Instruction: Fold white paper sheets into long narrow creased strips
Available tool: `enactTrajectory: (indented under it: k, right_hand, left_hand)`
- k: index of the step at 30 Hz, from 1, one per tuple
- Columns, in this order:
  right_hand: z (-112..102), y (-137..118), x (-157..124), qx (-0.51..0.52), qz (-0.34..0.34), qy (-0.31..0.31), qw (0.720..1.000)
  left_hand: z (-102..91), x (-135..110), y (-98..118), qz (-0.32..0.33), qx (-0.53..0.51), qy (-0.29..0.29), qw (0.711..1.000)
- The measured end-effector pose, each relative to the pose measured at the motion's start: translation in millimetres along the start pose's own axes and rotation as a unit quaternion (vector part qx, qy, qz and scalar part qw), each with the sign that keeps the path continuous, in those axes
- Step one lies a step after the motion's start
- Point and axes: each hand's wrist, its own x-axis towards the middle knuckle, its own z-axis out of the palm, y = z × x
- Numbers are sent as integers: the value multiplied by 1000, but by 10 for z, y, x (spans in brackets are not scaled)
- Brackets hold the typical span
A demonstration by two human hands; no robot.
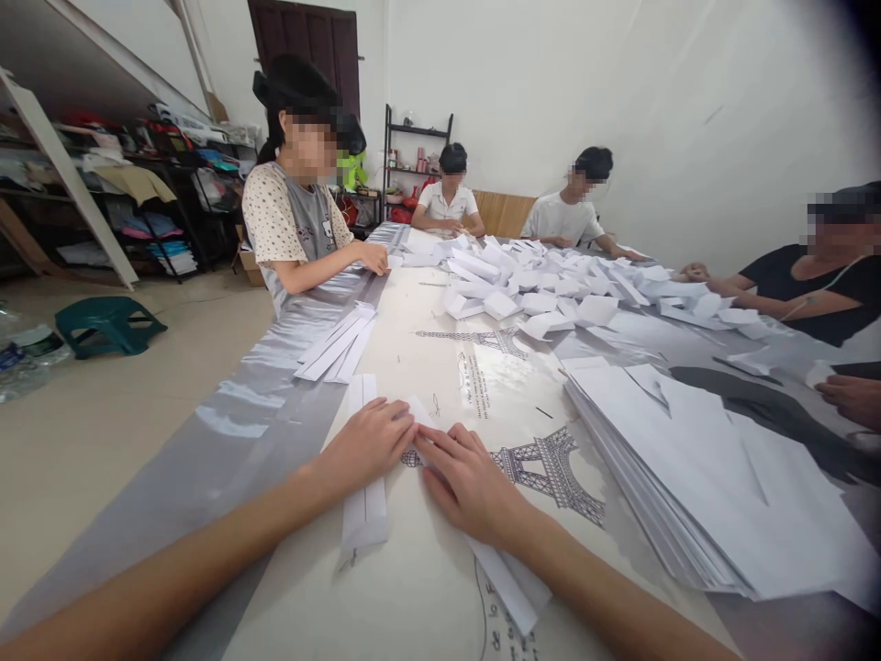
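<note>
A folded white paper strip [507, 588] runs at a slant beneath my right hand [474, 482]. My right fingers are pressed together on its upper part, with the thumb held in close. My left hand [368, 445] meets them at the strip's top end, its fingers closed on the paper there. Under my left wrist and palm lies another folded strip [364, 514], pointing lengthwise toward me. Both strips rest on a table covering [440, 303] printed with Eiffel Towers. My fingertips partly hide the fold between them.
On the right stands a thick stack of white sheets [688, 477]. Finished-looking folded strips [337, 349] lie at the left edge. A heap of folded papers [551, 285] covers the far table. Several people sit around it. A green stool [106, 326] is on the floor.
</note>
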Motion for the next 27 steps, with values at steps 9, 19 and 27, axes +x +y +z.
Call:
enactTrajectory:
  k: [9,19,27]
  right_hand:
    - [64,-6,47,32,30,25,999]
    - [-38,292,-17,95,-9,17,995]
    - [-39,243,-1,74,-6,4,997]
  left_hand:
    - [-65,-16,-31,-34,-49,-22,998]
    - [-96,48,-248,-31,-63,-22,997]
    - [-11,-20,-219,-59,8,-67,996]
